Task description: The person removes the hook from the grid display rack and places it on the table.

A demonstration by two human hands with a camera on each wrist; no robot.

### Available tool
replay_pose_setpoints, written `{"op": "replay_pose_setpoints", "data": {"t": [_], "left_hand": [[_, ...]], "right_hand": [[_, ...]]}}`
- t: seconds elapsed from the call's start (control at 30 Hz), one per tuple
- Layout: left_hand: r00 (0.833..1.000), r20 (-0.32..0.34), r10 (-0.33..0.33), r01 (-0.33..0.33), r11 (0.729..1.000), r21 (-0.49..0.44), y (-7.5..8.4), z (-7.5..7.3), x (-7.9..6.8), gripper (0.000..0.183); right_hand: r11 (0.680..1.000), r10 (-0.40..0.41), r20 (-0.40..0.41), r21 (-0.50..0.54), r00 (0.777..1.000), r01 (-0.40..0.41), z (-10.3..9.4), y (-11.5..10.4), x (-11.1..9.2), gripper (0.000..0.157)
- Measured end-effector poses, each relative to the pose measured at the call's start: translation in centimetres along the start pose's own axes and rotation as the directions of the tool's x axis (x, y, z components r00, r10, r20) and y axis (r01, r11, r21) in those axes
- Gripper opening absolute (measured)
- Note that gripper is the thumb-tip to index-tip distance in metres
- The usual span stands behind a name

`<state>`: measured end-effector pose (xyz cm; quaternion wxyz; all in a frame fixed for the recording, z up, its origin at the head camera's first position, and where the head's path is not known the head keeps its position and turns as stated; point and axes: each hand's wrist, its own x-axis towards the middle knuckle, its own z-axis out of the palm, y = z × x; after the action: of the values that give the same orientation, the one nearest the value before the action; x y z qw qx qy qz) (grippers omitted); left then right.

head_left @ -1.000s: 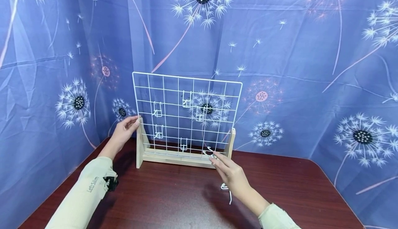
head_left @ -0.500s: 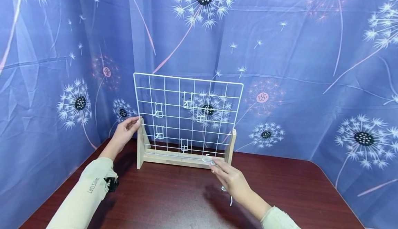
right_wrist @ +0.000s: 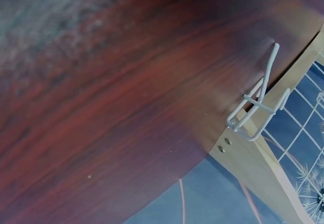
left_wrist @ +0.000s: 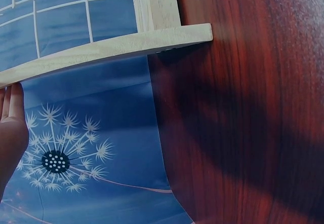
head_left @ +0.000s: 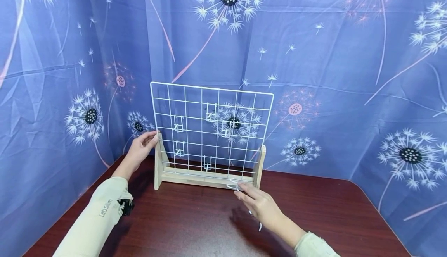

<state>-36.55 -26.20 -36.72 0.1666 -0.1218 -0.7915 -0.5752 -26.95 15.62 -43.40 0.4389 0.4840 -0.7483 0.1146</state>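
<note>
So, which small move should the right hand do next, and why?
Probably lift the right hand slightly, bringing the white hook to a wire at the lower right of the grid. That hook is held low, in front of the wooden stand; five similar hooks hang elsewhere, and the left hand touches the stand's left side.

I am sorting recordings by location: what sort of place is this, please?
Probably a makeshift recording corner: blue dandelion-print fabric hangs behind and beside a reddish-brown wood-grain tabletop, where a white wire grid panel stands in a wooden stand.
</note>
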Motion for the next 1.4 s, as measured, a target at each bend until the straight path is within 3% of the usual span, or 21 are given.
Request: {"op": "replay_pose_setpoints", "data": {"t": [0.4,0.67,1.03,1.4], "left_hand": [[1.0,0.0,-0.011,0.011,1.0,0.015,0.1,0.0,0.0,0.05],[1.0,0.001,-0.012,0.012,1.0,0.023,0.1,0.0,-0.1,0.05],[1.0,0.006,-0.014,0.014,1.0,0.012,0.0,0.0,0.2,0.05],[1.0,0.002,0.001,-0.001,1.0,0.022,0.0,-0.1,0.0,0.051]], "right_hand": [[0.996,-0.081,0.04,-0.036,0.996,0.082,0.5,-0.1,-0.6,0.042],[0.997,-0.067,0.07,-0.029,0.995,0.069,0.6,-0.4,-0.8,0.048],[0.991,-0.116,0.086,-0.05,0.989,0.121,1.1,-0.6,-1.1,0.039],[0.99,-0.1,0.178,-0.084,0.979,0.116,1.3,-1.2,-1.1,0.054]]}}
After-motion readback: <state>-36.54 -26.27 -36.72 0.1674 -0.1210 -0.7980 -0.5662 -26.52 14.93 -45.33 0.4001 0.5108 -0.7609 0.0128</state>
